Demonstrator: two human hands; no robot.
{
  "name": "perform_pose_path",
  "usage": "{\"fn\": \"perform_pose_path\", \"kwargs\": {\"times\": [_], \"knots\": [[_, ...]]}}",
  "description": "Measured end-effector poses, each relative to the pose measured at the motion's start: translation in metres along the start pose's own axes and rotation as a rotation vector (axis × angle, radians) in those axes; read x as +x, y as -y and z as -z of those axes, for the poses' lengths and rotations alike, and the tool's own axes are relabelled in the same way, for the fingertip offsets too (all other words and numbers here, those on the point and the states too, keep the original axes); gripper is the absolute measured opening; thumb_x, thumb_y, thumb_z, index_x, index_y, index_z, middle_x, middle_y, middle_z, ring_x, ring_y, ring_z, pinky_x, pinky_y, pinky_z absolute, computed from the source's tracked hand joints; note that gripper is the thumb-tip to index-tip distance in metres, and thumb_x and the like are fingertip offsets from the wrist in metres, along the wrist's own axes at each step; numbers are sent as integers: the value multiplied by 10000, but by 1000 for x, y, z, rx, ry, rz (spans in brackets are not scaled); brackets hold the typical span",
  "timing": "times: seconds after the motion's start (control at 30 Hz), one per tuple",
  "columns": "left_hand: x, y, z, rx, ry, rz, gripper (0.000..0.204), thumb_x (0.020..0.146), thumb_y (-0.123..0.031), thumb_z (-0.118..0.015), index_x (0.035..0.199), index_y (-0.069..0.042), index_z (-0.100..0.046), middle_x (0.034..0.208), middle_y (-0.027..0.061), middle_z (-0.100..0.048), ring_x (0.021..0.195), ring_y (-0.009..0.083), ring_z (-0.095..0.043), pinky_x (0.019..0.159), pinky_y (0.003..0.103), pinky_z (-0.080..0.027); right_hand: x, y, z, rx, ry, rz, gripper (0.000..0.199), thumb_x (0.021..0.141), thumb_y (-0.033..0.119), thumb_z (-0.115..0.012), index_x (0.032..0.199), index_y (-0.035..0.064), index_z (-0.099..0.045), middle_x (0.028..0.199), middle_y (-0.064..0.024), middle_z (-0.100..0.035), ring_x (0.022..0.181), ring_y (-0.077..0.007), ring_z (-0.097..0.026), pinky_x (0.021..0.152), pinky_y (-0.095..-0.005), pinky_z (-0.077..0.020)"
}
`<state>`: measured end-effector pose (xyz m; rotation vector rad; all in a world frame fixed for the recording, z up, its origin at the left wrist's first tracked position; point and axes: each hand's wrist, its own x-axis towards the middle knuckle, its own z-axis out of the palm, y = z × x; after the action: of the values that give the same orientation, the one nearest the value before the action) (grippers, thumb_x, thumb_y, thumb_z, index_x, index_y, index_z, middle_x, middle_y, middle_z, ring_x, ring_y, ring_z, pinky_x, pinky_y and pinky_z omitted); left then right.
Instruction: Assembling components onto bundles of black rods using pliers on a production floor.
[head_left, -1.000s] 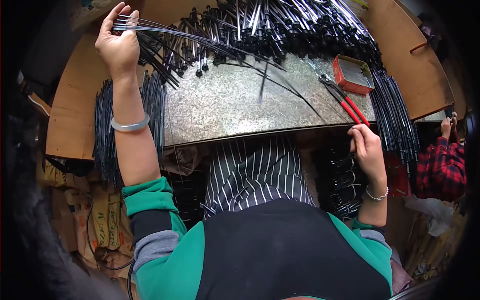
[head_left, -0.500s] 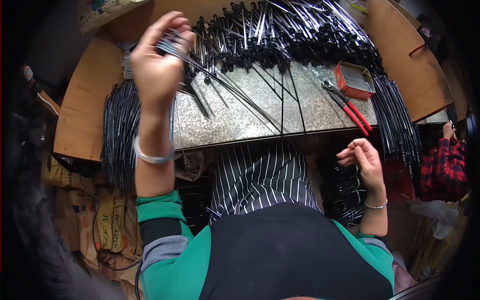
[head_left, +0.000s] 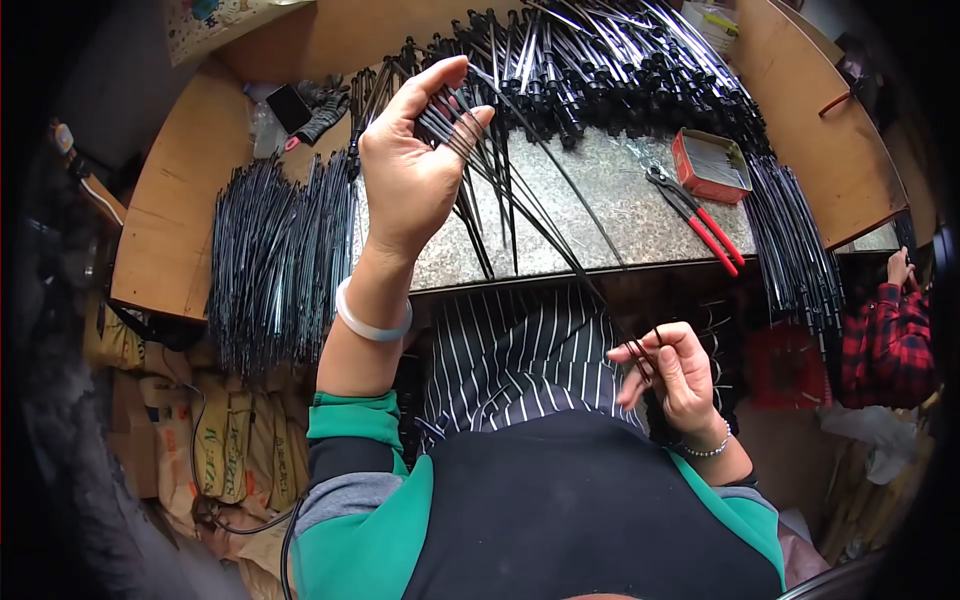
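Left hand (head_left: 415, 190) is now sitting further right, fingers wrapping thin dark rods (head_left: 440, 122) slanting past the table's (head_left: 620, 175) front edge, while the previously free right hand (head_left: 682, 385) is curling its fingers at their lower ends (pinch: cannot tell), so both are engaging the bundle.

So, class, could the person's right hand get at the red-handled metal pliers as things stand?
Probably yes: nothing covers the pliers, though the right hand, busy with thin black rods, may need freeing first.
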<state>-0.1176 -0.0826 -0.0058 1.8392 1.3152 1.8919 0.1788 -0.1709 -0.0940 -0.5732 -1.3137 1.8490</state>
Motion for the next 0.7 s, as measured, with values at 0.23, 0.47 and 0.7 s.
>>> {"fn": "perform_pose_path", "kwargs": {"times": [0.23,0.47,0.7], "knots": [[-1,2,-11,-132,87,27,455,744,69,-653,1172,1,-514,1109,99,-572,939,143,-582,839,254,-485,-7,7,6,-89,159,-213,251,963,128,-355,1189,20,-373,830,-181,-593,585,-129,-566,551,-230,-472],[-10,-6,-53,-125,191,-145,684,666,-135,-780,1246,-31,-434,1152,140,-548,1060,217,-545,892,337,-456,61,50,-10,16,137,-219,402,926,128,-416,1290,-29,-349,642,-24,-462,394,-39,-343,338,-169,-294],[-43,47,-59,-357,-254,217,348,885,-167,-532,1164,-16,-390,1137,140,-448,1164,224,-379,1028,410,-261,74,77,19,129,103,-121,370,973,150,-313,1274,-64,-346,564,22,-346,372,-12,-245,298,-141,-219]]}}
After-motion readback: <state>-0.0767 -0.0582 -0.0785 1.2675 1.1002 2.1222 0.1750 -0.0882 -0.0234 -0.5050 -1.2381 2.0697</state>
